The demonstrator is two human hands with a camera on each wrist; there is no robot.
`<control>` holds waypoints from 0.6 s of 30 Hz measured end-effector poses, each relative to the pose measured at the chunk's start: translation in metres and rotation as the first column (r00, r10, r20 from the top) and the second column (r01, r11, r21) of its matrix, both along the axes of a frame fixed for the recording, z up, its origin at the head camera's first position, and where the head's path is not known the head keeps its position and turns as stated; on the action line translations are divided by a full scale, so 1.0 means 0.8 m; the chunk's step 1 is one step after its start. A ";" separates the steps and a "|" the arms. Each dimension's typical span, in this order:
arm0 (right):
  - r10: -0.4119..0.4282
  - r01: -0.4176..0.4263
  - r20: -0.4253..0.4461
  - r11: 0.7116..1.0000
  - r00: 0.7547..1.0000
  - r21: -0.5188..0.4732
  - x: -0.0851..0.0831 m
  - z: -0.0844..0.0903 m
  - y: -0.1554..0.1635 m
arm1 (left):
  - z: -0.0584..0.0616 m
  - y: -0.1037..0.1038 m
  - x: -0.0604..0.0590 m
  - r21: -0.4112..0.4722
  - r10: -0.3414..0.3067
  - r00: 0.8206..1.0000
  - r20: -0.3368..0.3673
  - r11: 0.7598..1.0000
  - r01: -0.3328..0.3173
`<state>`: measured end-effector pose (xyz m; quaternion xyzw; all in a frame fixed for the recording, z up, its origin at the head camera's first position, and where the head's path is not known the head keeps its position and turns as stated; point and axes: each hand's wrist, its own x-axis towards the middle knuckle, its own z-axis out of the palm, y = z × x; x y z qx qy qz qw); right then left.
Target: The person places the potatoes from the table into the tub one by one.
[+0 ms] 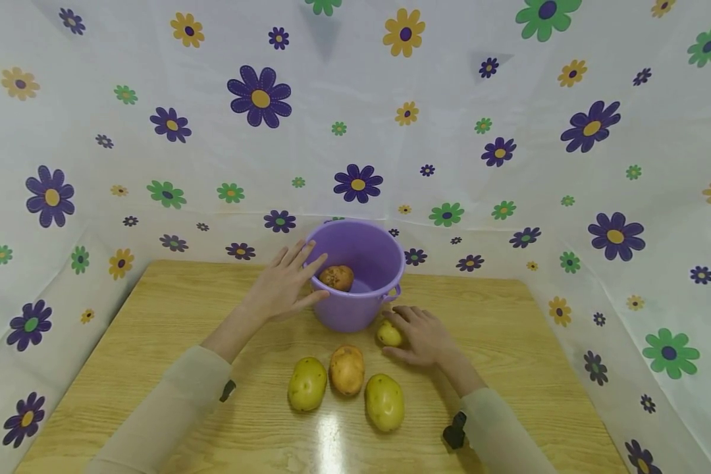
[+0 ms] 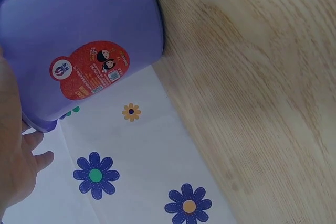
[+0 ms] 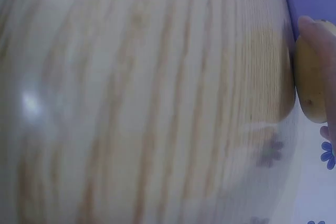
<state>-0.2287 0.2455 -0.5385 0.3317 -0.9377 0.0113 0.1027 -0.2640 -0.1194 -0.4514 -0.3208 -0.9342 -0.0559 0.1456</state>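
Right now L hand (image 1: 284,283), fingers straight, rests on purple bucket (image 1: 361,309) w/ a potato (image 1: 336,278) inside. R hand (image 1: 421,336) curls round small potato (image 1: 388,334) by bucket base; 3 potatoes (image 1: 346,370) lie just in front, table (image 1: 154,368) bare either side.

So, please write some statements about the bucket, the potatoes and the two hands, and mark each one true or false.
1. One potato lies inside the purple bucket. True.
2. The left hand rests on the bucket's side and rim. True.
3. The right hand holds the brown potato. False: it grips a small yellow potato beside the bucket; the brown one lies untouched on the table.
4. Three potatoes lie in a row in front of the bucket. True.
5. The bucket is tipped on its side. False: it stands upright.
6. The bucket's label is blue. False: it is red.
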 end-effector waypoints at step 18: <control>0.072 -0.074 -0.061 0.997 0.996 -0.032 -0.001 0.001 0.004 | 0.002 0.001 0.001 -0.016 0.004 1.000 -0.003 1.000 -0.004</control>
